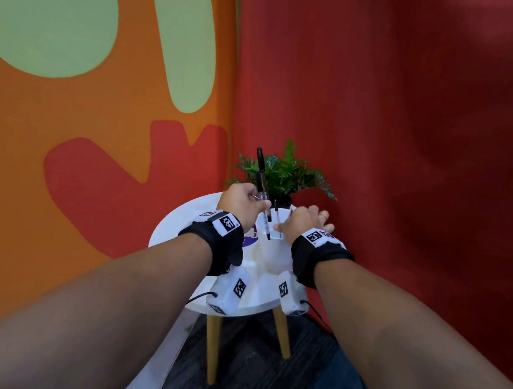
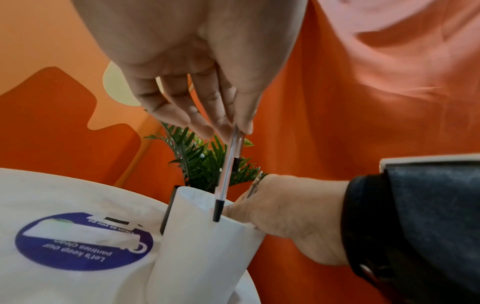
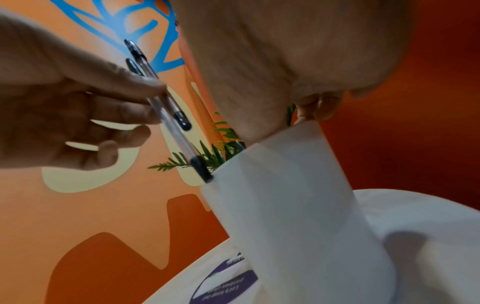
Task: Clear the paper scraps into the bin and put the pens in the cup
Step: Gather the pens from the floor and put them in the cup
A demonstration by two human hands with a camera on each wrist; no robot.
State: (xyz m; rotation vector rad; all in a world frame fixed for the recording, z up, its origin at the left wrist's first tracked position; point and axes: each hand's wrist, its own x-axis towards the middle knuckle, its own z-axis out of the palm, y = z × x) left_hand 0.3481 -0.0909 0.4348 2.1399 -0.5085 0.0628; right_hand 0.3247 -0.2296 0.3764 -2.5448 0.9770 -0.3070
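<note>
Item: my left grip [image 1: 244, 201] pinches a ballpoint pen [image 1: 262, 194], tip entering the white cup [image 1: 271, 249]; right grip [image 1: 303, 224] clasps the cup rim; another pen [image 1: 277, 218] already inside; scraps unseen.

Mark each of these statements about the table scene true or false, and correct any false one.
1. The left hand holds pens over the white cup. True.
2. The right hand lies flat on the table, away from the cup. False: it grips the cup at its rim.
3. A green plant stands behind the cup. True.
4. The cup lies tipped on its side. False: it stands upright on the table.
5. A round purple sticker lies on the table beside the cup. True.
</note>
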